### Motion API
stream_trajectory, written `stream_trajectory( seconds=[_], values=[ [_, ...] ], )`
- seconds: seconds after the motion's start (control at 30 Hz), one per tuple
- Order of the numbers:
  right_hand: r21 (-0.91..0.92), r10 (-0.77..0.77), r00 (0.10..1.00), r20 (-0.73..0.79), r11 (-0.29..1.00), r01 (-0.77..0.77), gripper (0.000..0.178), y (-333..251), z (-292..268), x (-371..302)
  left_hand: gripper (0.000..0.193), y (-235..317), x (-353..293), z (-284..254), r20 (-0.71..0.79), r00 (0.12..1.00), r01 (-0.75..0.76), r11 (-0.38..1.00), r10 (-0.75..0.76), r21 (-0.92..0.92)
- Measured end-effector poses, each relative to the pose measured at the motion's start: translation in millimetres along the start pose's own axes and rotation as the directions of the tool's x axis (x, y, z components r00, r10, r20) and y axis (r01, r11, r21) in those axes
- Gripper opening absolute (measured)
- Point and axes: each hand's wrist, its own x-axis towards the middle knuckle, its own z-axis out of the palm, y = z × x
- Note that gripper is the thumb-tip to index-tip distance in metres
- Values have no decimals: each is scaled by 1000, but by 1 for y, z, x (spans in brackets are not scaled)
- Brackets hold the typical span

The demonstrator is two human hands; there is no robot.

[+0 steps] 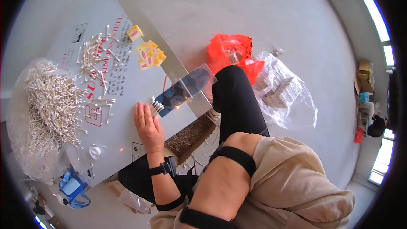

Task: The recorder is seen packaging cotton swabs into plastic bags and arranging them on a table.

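My left hand (148,127) rests palm down on the grey tabletop (123,135), its fingers stretched out. Against the side of its fingers and thumb lies a small bundle of cotton swabs (156,107). Just beyond the bundle, a dark, shiny strip (174,95) crosses toward the table's edge, with a clear plastic piece (207,76) at its far end. My bent right arm (224,174) comes in from the lower right with black straps around it. The right hand does not show.
A big clear bag of cotton swabs (51,114) stands at left; loose swabs (95,55) lie beside it. Yellow packets (150,55) are near the far edge. Below the table sits a cardboard box (190,138). A red bag (231,51) and a clear bag (284,93) lie on the floor.
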Motion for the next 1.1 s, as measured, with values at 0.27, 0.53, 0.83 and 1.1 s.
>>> stream_trajectory(
  seconds=[0.27,0.53,0.83,1.1],
  values=[
    [60,159,978,137,984,-168,37,2,-25,-14,44,5,-1,-1,-15,1000,0,999,0,-36],
    [33,820,295,-491,356,-934,32,75,-70,-179,49,6,2,-7,-71,994,75,991,-84,-114],
    [-236,758,421,-499,348,-907,36,78,-66,-196,38,-33,11,-21,-230,963,133,990,-140,-46],
    [-289,768,407,-494,296,-910,28,74,-82,-200,26,-127,28,-77,-140,928,363,922,-345,137]
  ],
)
